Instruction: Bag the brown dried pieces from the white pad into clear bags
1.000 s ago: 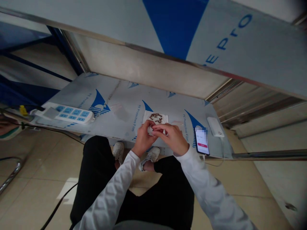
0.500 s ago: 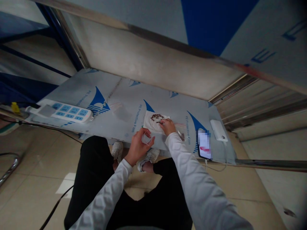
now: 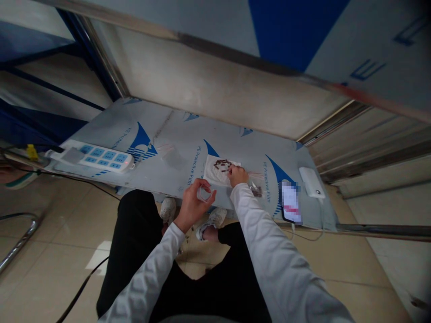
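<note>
My left hand (image 3: 194,202) curls its thumb and fingers around a small clear plastic bag (image 3: 204,194), its mouth spread into a rounded opening. To the right, my right hand (image 3: 239,176) is pinched over a white cloth or tissue (image 3: 212,174). A small dark brown piece (image 3: 229,170) shows at its fingertips. Several similar short brown pieces (image 3: 221,164) lie scattered on the white sheet; their exact kind is too small to tell. Beside my right wrist rests another clear bag (image 3: 256,190) with brown pieces inside.
A flat clear bag (image 3: 169,154) lies left of the sheet on the film-covered table (image 3: 182,134). A power strip (image 3: 101,157) is at the left end. A phone (image 3: 291,202) and a white power bank (image 3: 311,182) with a cable sit right. An upper shelf (image 3: 215,27) overhangs.
The view has shifted slightly. Both hands keep nearly the same places and grips, with my right fingers still at the brown pieces.
</note>
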`<state>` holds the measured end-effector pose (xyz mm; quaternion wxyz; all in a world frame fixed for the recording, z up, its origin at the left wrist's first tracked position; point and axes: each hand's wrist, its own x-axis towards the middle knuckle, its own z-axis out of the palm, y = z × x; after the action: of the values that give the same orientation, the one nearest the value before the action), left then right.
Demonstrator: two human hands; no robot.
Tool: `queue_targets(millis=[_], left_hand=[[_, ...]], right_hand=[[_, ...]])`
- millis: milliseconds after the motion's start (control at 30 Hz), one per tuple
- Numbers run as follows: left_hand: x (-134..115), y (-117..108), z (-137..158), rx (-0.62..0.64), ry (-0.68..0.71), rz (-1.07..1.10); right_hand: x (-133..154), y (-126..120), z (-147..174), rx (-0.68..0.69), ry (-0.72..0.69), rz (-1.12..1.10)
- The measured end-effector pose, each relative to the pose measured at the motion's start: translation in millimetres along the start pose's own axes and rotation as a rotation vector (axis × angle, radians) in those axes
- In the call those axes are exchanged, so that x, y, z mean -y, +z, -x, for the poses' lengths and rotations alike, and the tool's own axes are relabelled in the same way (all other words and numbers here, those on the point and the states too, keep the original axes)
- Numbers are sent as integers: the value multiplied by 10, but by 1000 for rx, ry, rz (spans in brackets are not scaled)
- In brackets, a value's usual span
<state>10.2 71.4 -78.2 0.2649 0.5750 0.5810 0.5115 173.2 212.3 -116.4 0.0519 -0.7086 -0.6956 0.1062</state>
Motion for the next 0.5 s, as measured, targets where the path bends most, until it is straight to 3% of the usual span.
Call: queue_targets(millis=[167,267,333,500], left_hand=[[-28,-2,-1,-4,-3,-6],[-75,15,2,23,7,11],[-120,40,10,47,22,43],[-276,103,55,95,71,93]], right_hand=[[119,-370,365,-67,-66,-209],[257,-709,884,-131,-235,-579],[347,-899,1198,-101,-361,-704],[416,-1147,1462,1,-555,-494]])
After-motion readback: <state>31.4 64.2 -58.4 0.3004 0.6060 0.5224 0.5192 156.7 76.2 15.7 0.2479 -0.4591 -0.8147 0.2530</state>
